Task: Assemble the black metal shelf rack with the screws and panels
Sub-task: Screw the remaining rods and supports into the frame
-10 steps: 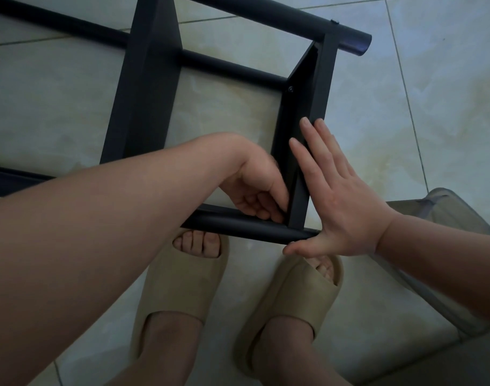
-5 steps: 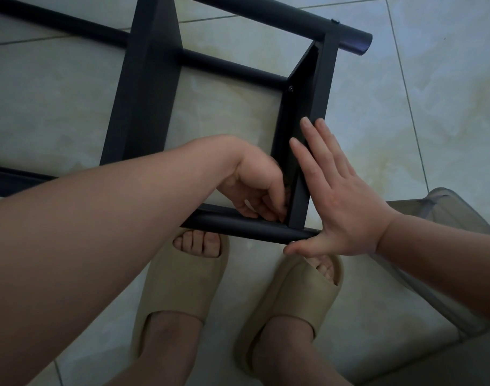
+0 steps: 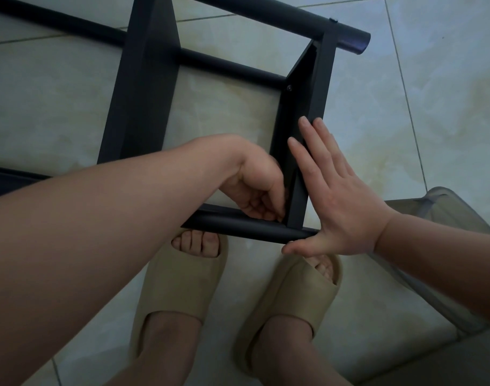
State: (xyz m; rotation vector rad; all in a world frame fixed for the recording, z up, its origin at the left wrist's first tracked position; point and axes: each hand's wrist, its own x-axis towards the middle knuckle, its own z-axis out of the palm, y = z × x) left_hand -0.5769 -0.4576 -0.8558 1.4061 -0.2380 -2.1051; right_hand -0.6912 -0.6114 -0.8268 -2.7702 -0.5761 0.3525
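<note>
The black metal rack lies on its side on the tiled floor, its near round tube (image 3: 238, 224) crossing just above my feet. A black end panel (image 3: 307, 112) joins that tube to the far tube (image 3: 346, 37); a second panel (image 3: 143, 87) stands further left. My left hand (image 3: 259, 188) reaches inside the frame with its fingers curled at the inner corner where the end panel meets the near tube; what they pinch is hidden. My right hand (image 3: 335, 196) lies flat with straight fingers against the outer face of the end panel, thumb under the near tube's end.
My two feet in beige slippers (image 3: 182, 285) stand right under the near tube. A grey-green fabric item (image 3: 433, 218) lies on the floor at the right. A screw head (image 3: 289, 87) shows on the end panel's far inner corner. Pale floor tiles spread all around.
My left hand's fingers have shifted slightly at the inner corner, as in a small turning motion. The right hand and the rack have stayed put.
</note>
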